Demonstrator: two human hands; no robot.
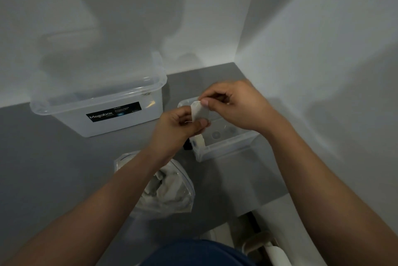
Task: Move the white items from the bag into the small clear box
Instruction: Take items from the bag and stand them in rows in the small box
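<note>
A matt grey bench fills the corner of a small room, meeting a plain white back wall and a plain white side wall on the right; soft shadows of the person and the boxes fall across both walls. At the back left of the bench stands a large clear plastic storage box with its clear lid on and a black label reading "Megabox" on the near face. To its right, well apart from it, sits the small clear box, open at the top and partly hidden by the hands. Above the left part of this box a small flat white pouch is held in the air between both hands: the left hand pinches its lower edge between thumb and curled fingers, and the right hand pinches its top corner between thumb and forefinger, the other fingers folded in. A pale piece shows at the near left corner of the small clear box; whether it lies inside cannot be told. Nearer the person, under the left forearm, a crumpled clear plastic bag lies open on the bench with more white items heaped in it. At the front right the bench ends in a straight edge, with a paler floor below, and dark blue clothing shows at the bottom of the view.
</note>
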